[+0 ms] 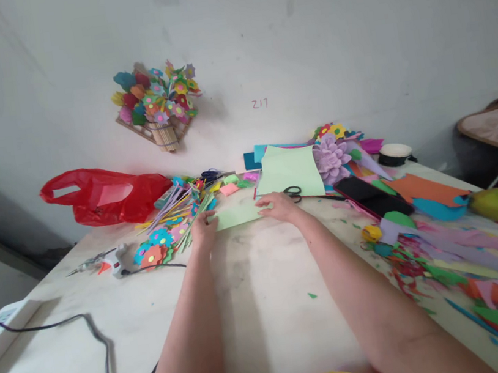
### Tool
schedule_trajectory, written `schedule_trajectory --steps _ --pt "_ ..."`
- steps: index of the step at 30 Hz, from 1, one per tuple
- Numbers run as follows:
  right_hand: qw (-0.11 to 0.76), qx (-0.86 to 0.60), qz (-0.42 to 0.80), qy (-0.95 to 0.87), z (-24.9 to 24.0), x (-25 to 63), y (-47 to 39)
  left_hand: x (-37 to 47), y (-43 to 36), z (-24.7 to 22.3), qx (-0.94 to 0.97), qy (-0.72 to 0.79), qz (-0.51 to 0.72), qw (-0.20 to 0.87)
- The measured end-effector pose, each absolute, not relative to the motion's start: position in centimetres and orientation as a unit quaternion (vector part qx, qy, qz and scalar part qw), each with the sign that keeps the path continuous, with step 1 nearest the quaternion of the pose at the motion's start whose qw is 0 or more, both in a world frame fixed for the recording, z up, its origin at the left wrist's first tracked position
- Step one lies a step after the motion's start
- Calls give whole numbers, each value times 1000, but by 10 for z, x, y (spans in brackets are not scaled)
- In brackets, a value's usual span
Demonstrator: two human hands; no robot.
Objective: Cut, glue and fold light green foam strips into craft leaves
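Observation:
A narrow strip of pale green paper [237, 216] stretches between my two hands over the middle of the table. My left hand [203, 228] grips its left end, and my right hand [277, 207] has its right end pinched between thumb and fingers. Just beyond my right hand lies a pair of scissors [293, 192] with black handles; its blades are hidden. Behind that is a larger pale green sheet [291, 171]. Close to my left hand are paper flowers [158, 245] and a bundle of thin coloured stems [177, 206].
A glue gun [118, 260] with a black cord [98, 337] rests on the left, near a red plastic bag [109, 197]. Toward the right are a dark phone [373, 195], a purple flower [332, 158], and many coloured scraps [470, 279]. A flower bouquet [158, 100] hangs on the wall.

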State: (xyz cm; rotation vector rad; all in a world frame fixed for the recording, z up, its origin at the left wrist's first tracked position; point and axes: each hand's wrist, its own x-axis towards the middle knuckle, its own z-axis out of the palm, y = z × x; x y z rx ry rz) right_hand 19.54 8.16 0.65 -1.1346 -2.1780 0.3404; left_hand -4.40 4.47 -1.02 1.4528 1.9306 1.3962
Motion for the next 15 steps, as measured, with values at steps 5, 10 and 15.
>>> schedule_trajectory --steps 5,10,15 --pt "274 -415 76 -865 4 188 81 -48 44 -13 512 674 490 207" --pt "226 -412 41 -882 -2 183 84 -48 45 -17 499 650 512 255" --pt "209 -415 45 -884 -8 182 84 -48 44 -15 504 663 502 232"
